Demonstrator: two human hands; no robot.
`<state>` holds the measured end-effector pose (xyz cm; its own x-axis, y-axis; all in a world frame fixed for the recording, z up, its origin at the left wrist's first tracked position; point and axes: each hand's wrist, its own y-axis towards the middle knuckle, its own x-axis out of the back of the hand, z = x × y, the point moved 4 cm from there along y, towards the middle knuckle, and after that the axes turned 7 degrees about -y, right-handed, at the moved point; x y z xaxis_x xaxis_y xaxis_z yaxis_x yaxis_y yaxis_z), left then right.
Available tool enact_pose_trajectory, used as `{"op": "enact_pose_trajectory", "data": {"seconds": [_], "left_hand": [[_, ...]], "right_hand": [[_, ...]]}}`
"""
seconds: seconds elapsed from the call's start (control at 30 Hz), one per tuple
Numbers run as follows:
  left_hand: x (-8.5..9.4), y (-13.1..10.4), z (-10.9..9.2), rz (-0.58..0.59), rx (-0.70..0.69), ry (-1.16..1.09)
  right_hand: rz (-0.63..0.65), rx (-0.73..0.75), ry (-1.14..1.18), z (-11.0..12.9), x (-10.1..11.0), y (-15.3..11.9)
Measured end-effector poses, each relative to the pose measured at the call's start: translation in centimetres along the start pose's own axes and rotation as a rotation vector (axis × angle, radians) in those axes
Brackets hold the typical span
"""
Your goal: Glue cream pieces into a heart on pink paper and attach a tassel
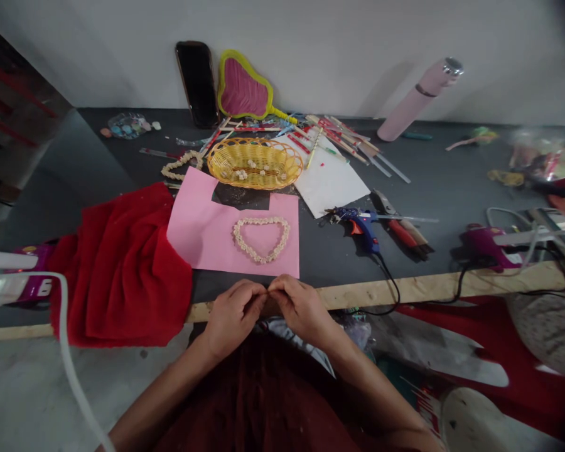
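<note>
My left hand (235,314) and my right hand (301,309) meet at the table's front edge, fingertips pinched close together. Whatever lies between the fingers is too small to make out. Just beyond them, a heart-shaped ring of small cream pieces (282,242) lies on a cut pink sheet (207,232). Behind the sheet is a yellow woven basket (254,150) with a few small cream pieces inside. Another cream beaded loop (169,169) rests to the basket's left. A blue glue gun (368,235) lies right of the pink sheet.
A red cloth (127,270) hangs over the front edge at left. Pliers (400,226), a white sheet (329,182), scattered sticks, a pink bottle (409,107) and a phone (198,85) are on the table. A purple glue gun (489,247) is at right, with cords crossing the wooden edge.
</note>
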<state>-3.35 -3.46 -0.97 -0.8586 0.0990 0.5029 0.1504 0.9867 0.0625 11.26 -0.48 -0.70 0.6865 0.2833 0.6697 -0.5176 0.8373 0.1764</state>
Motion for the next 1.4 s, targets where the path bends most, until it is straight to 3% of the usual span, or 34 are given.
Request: {"op": "enact_pose_trajectory", "data": {"seconds": [0.33, 0.7, 0.87, 1.03, 1.1, 1.27, 1.4], "left_hand": [[0.4, -0.1, -0.3, -0.010, 0.061, -0.127], [0.8, 0.2, -1.0, 0.003, 0.091, -0.204], [2.9, 0.7, -1.4, -0.050, 0.003, -0.003], [6.1, 1.3, 0.0, -0.175, -0.085, 0.339], [6.9, 1.5, 0.6, -0.164, -0.139, 0.455], [6.8, 1.2, 1.6, -0.018, -0.179, 0.583], [6.0, 0.7, 1.7, 0.014, -0.231, 0.571]], "right_hand": [[-0.091, 0.219, -0.093, 0.4, 0.3, 0.0], [-0.133, 0.291, -0.033, 0.9, 0.4, -0.1], [-0.043, 0.158, -0.133, -1.4, 0.8, 0.0], [-0.102, 0.069, -0.430, -4.7, 3.9, 1.8], [-0.081, 0.083, -0.559, -5.6, 4.9, 2.9], [0.042, 0.107, -0.707, -6.7, 5.1, 4.1], [0.072, 0.073, -0.732, -6.9, 4.4, 3.6]]}}
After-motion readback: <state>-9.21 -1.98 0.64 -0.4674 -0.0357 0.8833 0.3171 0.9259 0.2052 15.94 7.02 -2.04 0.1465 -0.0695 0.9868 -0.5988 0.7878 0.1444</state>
